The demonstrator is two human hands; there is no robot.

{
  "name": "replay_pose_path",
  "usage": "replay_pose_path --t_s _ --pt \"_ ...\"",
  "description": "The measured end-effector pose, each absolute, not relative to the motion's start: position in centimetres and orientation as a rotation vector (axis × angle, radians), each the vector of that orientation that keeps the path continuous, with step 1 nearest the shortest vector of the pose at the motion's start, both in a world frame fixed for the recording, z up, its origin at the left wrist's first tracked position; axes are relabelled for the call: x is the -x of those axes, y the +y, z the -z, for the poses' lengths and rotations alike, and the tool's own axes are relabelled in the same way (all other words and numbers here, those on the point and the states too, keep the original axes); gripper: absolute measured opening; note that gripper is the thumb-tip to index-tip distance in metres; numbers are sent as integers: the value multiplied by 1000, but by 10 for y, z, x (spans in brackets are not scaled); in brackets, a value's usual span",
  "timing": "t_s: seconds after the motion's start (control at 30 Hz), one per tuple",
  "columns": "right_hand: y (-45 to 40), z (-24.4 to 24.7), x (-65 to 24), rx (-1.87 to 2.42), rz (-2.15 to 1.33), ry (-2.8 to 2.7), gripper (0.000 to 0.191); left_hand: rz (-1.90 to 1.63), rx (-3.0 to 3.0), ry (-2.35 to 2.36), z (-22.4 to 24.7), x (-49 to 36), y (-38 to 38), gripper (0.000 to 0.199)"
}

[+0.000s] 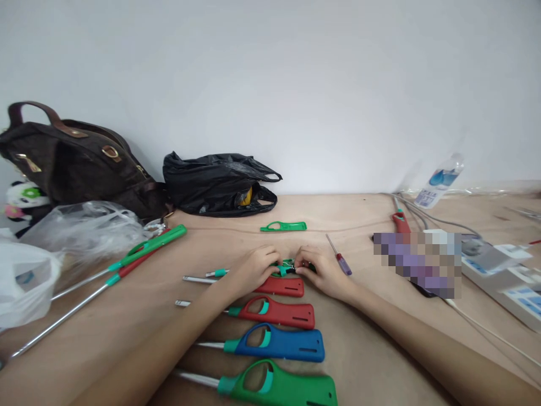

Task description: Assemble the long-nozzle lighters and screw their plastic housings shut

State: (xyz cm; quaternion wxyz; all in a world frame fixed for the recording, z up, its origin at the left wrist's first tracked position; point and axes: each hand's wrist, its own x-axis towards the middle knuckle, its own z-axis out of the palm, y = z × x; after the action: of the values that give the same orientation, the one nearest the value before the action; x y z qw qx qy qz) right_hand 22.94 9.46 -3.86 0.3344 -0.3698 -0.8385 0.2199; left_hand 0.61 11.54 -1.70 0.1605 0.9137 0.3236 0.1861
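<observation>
Near the table's middle, my left hand point(260, 269) has its fingers closed on the left part of an opened green lighter point(284, 269) with small teal and black parts inside. My right hand point(315, 269) pinches at its right side, on a small dark part too small to name. A loose green casing half point(287, 226) lies just beyond my hands. To the right rests a screwdriver point(340, 260) with a purple handle. Nearer to me lie a red lighter point(281, 316), a blue lighter point(291, 344) and a green lighter point(296, 386), with another red one under my left hand's side.
A dark bag point(88, 169), a black plastic bag point(211, 183) and white plastic bags point(27, 282) stand at the left and back. Two long lighters point(147, 248) lie at left. A bottle point(442, 180), cables and a power strip point(502, 287) are at right.
</observation>
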Motion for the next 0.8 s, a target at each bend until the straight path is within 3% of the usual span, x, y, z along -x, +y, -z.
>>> replay_pose_path --t_s 0.8 --pt "95 39 -221 1099 -639 -1964 11 -762 -2351 936 23 -8 125 14"
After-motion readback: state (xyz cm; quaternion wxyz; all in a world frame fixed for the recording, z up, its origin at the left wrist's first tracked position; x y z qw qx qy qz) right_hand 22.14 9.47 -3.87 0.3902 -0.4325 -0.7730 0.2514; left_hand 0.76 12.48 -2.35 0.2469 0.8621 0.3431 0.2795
